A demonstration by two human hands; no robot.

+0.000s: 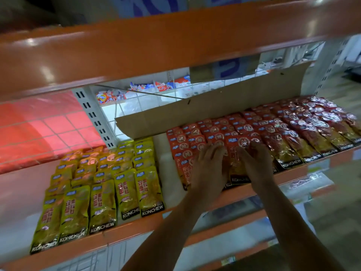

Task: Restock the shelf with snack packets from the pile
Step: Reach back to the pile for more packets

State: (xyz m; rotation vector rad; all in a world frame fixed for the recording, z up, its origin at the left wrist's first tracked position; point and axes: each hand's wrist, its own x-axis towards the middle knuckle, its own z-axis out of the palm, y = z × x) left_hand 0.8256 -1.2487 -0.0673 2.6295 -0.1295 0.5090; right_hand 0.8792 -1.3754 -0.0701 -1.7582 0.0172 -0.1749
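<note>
Rows of red snack packets (214,133) lie overlapped on the orange-edged shelf (136,229). My left hand (209,169) and my right hand (257,165) both lie flat, fingers spread, on the front red packets near the shelf's front edge. Between the two hands one red packet (237,163) shows. Darker red packets (304,130) fill the right part of the row. Yellow snack packets (101,190) lie in rows to the left, apart from the red ones by a bare white strip (166,173).
A cardboard flap (214,104) stands behind the red packets. An orange shelf beam (156,45) hangs close above. A wire mesh back (136,106) shows other packets beyond. Lower shelves (234,222) run below. A red sheet (39,130) is at the left.
</note>
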